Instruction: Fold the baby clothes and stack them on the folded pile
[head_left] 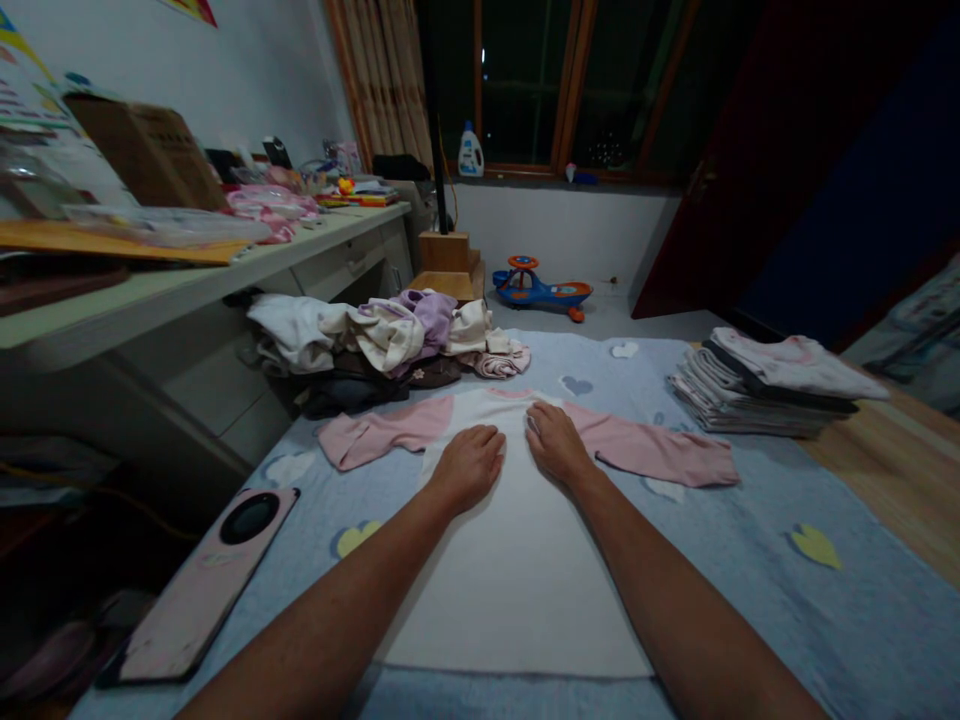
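Note:
A long-sleeved shirt [517,590] with a white body and pink sleeves lies spread flat on the blue bedspread [750,600], its collar away from me. Both sleeves stretch out to the sides; the left one has a crease near its cuff. My left hand [469,465] rests palm down on the upper left of the shirt's chest, fingers slightly bent. Opposite it, my right hand [556,440] lies palm down just below the collar on the right. Neither hand grips the cloth as far as I can see. My forearms cover parts of the shirt's side edges.
A rumpled clothes pile [390,340] sits at the back left, and a folded stack [757,385] at the back right. A pink phone [214,580] lies near the left edge. A cluttered desk [315,245] stands left; a blue ride-on toy [544,290] is on the floor beyond.

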